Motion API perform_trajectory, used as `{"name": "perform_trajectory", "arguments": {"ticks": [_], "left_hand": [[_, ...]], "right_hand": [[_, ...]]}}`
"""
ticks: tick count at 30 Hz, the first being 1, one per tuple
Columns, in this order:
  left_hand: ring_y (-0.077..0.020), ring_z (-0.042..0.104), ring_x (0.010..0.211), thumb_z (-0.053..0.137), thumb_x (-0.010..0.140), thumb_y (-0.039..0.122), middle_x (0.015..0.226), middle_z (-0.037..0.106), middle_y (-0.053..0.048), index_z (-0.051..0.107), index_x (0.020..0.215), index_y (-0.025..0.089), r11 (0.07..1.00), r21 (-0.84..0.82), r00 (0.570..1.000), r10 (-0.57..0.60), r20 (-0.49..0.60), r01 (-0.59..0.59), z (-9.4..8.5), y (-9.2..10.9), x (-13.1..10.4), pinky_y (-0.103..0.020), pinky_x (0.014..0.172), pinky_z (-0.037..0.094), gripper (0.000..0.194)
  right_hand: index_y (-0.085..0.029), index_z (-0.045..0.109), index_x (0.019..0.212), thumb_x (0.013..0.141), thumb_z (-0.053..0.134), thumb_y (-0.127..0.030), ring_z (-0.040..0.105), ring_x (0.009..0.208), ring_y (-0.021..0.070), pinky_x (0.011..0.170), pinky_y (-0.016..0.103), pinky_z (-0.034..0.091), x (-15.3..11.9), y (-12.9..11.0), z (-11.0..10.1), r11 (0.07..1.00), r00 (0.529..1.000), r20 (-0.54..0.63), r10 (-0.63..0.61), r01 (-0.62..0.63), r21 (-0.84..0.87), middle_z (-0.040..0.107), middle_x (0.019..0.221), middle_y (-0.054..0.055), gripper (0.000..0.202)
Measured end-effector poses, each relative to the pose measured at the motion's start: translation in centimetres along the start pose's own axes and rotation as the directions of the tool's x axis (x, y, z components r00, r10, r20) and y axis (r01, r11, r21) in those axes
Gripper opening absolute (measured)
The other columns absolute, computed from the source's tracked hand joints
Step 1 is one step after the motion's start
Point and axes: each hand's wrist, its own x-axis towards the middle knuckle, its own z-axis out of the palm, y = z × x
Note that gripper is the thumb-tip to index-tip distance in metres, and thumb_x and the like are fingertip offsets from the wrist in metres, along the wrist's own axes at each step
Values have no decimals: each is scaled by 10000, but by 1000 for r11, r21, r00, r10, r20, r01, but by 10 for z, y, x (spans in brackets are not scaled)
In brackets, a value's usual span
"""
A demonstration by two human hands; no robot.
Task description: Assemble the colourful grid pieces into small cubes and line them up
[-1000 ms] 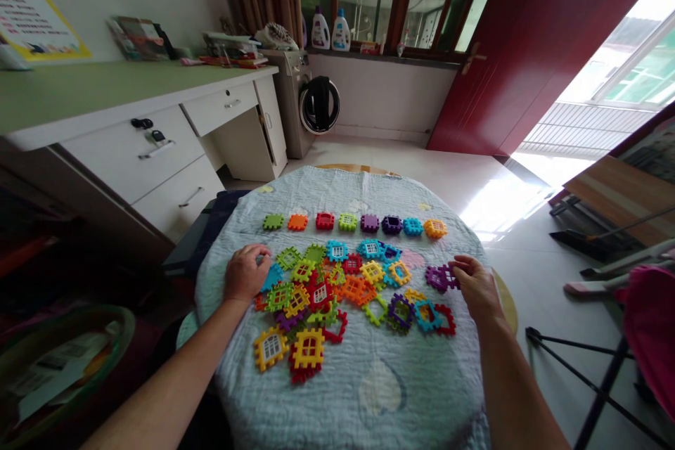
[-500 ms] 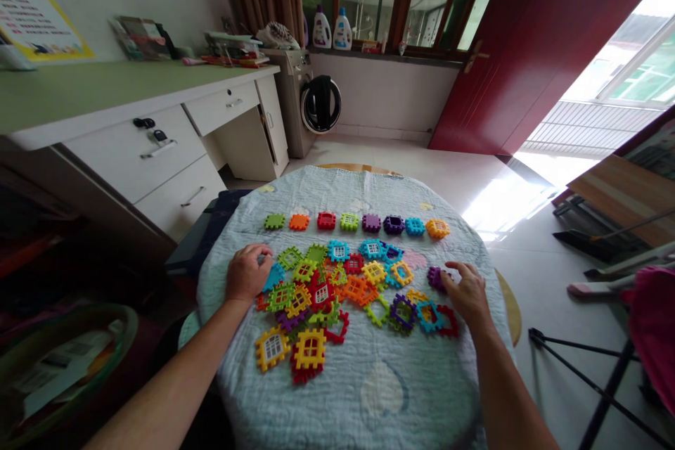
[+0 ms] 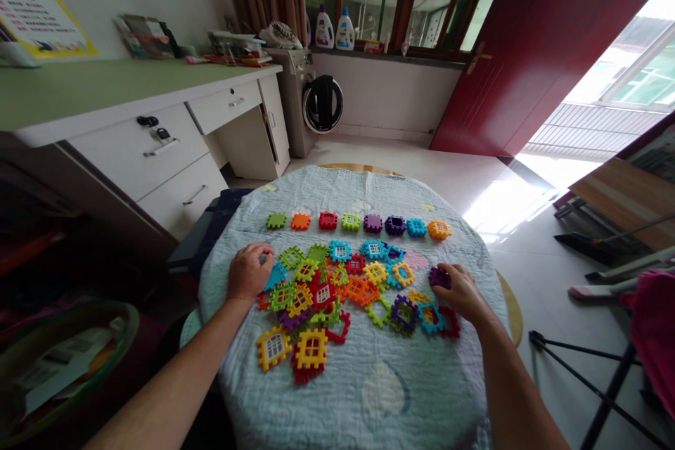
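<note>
On a round table with a pale blue cloth (image 3: 432,380), my right hand (image 3: 460,290) has its thumb and fingers closed on a purple block (image 3: 439,278) at the right. My left hand (image 3: 249,271) rests at the left edge of the pile with curled fingers, beside a blue piece (image 3: 275,275); a small greyish thing shows at its fingertips, too small to name. Between the hands lie many notched plastic pieces, among them an orange one (image 3: 361,290) and a yellow window piece (image 3: 311,348). Behind them runs a row of several blocks, from green (image 3: 276,220) to yellow-orange (image 3: 439,229).
A white cabinet with a green top (image 3: 105,88) stands at the left, near a washing machine (image 3: 295,95). Behind are a windowsill with two bottles and a red door (image 3: 506,49). A black-legged stand (image 3: 606,390) is at the right.
My right hand's fingers have closed in around the purple block. My left hand stays in place, and the whole view has shifted slightly.
</note>
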Motion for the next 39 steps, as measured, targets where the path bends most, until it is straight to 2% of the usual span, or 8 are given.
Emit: {"name": "perform_trajectory", "arguments": {"ticks": [6, 10, 15, 20, 25, 30, 34, 39], "left_hand": [[-273, 639, 936, 466, 759, 256, 927, 706, -100, 641, 736, 192, 1000, -8, 1000, 2, 5, -2, 0, -1, 0, -407, 931, 473, 188], [-266, 640, 934, 468, 759, 251, 922, 706, -93, 639, 732, 193, 1000, -8, 1000, 10, 5, -9, 0, 0, -1, -398, 932, 474, 182], [-270, 642, 932, 460, 763, 258, 923, 708, -98, 640, 734, 189, 1000, 2, 1000, 25, 4, -25, 0, -2, 0, -406, 924, 478, 194], [-268, 640, 936, 462, 764, 263, 921, 705, -97, 640, 748, 189, 999, 2, 999, 42, 9, -42, 1, -6, 0, -407, 921, 480, 193], [-266, 637, 948, 465, 771, 271, 918, 702, -97, 638, 749, 191, 999, -4, 999, 44, 16, -44, 1, -6, 0, -412, 931, 474, 192], [-264, 637, 947, 457, 777, 262, 918, 701, -98, 636, 749, 187, 999, -19, 999, 39, 12, -39, 0, -5, -1, -414, 927, 477, 196], [-261, 633, 953, 462, 785, 262, 933, 699, -97, 638, 755, 189, 999, -25, 1000, 25, 12, -25, -1, -4, -1, -413, 933, 474, 193], [-257, 632, 955, 465, 784, 253, 926, 699, -94, 639, 754, 192, 999, -34, 1000, 5, 14, -4, -2, -1, -2, -408, 932, 475, 187]], "right_hand": [[-162, 682, 1058, 631, 653, -320, 576, 867, 227, 831, 347, 431, 2, -1, 0, 1000, 1000, -19, 1, -2, -31, 624, 970, 96, 456], [-163, 686, 1037, 610, 665, -315, 546, 838, 224, 772, 326, 408, 4, -8, -7, 997, 999, 30, 25, -23, -75, 610, 936, 90, 454], [-139, 666, 1068, 622, 651, -304, 524, 897, 247, 781, 330, 384, 2, -19, -18, 996, 995, 84, 47, -41, -77, 604, 991, 113, 477], [-174, 632, 1103, 668, 631, -327, 505, 919, 235, 829, 342, 373, 4, -44, -19, 997, 997, 3, -73, 73, 27, 588, 1000, 80, 461], [-183, 606, 1135, 683, 622, -303, 488, 966, 246, 847, 351, 366, 40, -98, -21, 963, 971, -47, -234, 238, 126, 564, 1060, 89, 469], [-200, 607, 1127, 668, 632, -307, 458, 1006, 265, 841, 354, 334, 93, -145, -15, 958, 959, 3, -282, 281, 60, 564, 1089, 94, 472], [-205, 598, 1150, 677, 625, -321, 443, 1045, 273, 862, 362, 319, 124, -163, -6, 960, 957, 68, -281, 281, 4, 552, 1134, 99, 489], [-200, 599, 1162, 687, 626, -327, 438, 1081, 293, 880, 374, 318, 142, -169, 3, 957, 949, 168, -267, 282, -71, 540, 1168, 116, 493]]}}
